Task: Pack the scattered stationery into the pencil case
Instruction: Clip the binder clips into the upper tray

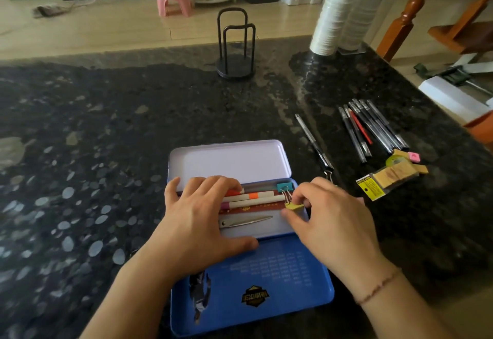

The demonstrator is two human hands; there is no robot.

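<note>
A blue tin pencil case lies open on the dark stone counter, its pale inner flap raised behind and its blue lid folded toward me. Inside lie white markers, a metal blade and a teal binder clip. My left hand rests flat over the case's left half, fingertips on the markers. At the case's right end, my right hand pinches a yellow binder clip. Several pens, a single pen, a pink eraser and a packet lie to the right.
A black wire stand sits at the counter's far middle. Stacked white paper cups stand at the far right. The counter edge runs diagonally on the right, with a white box beyond it.
</note>
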